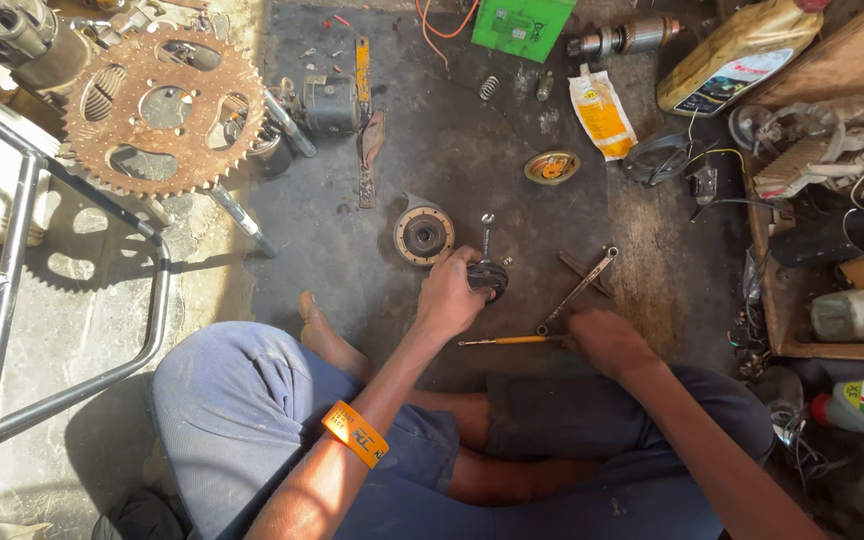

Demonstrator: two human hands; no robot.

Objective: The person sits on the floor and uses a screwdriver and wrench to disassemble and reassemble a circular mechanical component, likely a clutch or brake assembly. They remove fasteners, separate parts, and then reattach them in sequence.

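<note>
a: what do the fingers of the left hand (449,296) hold?

b: they're curled tight around a dark round motor part (489,275) standing on the floor, its thin shaft (487,236) sticking up just past the fingertips. a disc-shaped hub (424,236) lies beside the knuckles.

a: and the right hand (600,338)?

b: fingers folded down over the end of a yellow-handled screwdriver (503,341) lying on the floor, gripping it. a ring spanner (578,290) lies just beyond those fingers.
</note>
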